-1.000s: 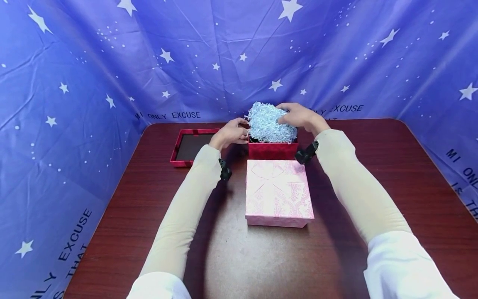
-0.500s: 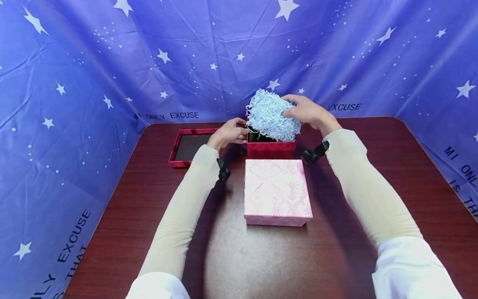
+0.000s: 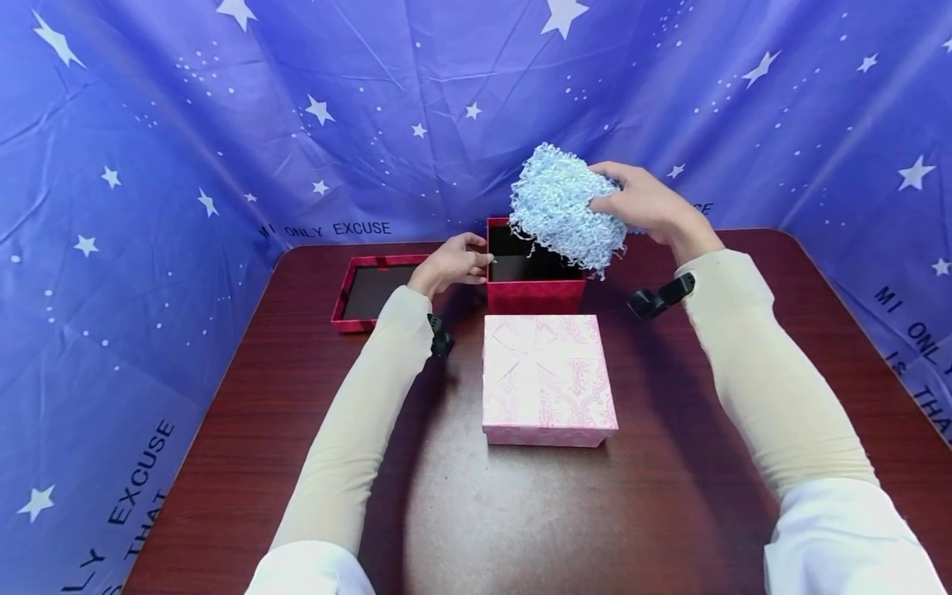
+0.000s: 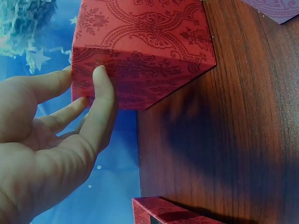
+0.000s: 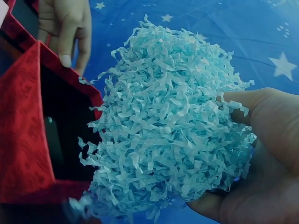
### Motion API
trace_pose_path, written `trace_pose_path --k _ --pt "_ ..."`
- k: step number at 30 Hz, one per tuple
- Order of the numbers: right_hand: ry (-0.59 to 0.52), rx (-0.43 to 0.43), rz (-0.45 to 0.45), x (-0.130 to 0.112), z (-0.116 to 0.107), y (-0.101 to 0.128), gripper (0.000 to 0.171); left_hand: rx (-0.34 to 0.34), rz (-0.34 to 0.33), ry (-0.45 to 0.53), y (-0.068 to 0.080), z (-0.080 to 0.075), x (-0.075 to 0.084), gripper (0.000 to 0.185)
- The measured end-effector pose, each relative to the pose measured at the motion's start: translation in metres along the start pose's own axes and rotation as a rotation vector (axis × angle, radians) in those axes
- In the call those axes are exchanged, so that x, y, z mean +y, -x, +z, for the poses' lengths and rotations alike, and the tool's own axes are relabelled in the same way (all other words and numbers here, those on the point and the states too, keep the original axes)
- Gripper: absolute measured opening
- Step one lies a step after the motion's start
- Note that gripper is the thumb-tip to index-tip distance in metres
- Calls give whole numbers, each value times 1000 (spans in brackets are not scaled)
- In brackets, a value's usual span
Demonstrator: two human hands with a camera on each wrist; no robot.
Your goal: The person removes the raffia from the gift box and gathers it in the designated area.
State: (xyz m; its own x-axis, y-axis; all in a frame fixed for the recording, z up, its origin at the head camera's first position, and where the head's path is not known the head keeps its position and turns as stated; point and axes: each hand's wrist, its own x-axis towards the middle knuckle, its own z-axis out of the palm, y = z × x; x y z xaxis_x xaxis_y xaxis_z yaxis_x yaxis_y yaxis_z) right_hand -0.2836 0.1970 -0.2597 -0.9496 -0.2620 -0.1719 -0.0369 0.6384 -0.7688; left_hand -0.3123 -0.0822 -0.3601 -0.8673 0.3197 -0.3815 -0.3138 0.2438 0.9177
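A clump of pale blue shredded paper (image 3: pixel 567 208) hangs above the red box, tilted toward its right side. My right hand (image 3: pixel 654 207) grips the clump from the right, thumb and fingers around its edge in the right wrist view. The red patterned box (image 4: pixel 154 56) stands lidless, its dark interior showing in the head view. At the box's left side is my left hand (image 3: pixel 455 264), its extended fingers touching the outer wall close to the rim. In the right wrist view, a pale shape (image 5: pixel 53 135) shows inside the box, too dim to identify.
A pink patterned box (image 3: pixel 546 372) with a bow design stands closed in front of the red one. The red lid (image 3: pixel 344 297) lies upturned at the left, partly behind my left hand. A blue star-printed curtain (image 3: pixel 416 83) surrounds the table (image 3: pixel 297 397).
My right hand has lifted the shredded paper up and to the right, out of the red box, uncovering its dark interior. The left hand has stayed at the box's side.
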Motion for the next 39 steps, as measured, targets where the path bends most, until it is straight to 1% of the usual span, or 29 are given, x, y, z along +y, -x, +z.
trace_pose_path --k 8,11,18,25,30,39 --pt "-33 34 7 14 -22 13 66 4 2 -7 2 0 0 46" --pt "-24 43 2 20 -27 17 66 5 2 -3 3 0 0 46" --pt "-29 69 9 36 -36 25 66 0 2 -17 3 1 -1 46" --pt "-55 90 28 54 -44 35 67 -6 1 6 3 1 0 47" --pt "-64 90 53 66 -49 42 68 -7 9 0 3 1 -1 46" --pt "-31 76 99 89 -55 50 67 -2 6 2 3 1 0 46"
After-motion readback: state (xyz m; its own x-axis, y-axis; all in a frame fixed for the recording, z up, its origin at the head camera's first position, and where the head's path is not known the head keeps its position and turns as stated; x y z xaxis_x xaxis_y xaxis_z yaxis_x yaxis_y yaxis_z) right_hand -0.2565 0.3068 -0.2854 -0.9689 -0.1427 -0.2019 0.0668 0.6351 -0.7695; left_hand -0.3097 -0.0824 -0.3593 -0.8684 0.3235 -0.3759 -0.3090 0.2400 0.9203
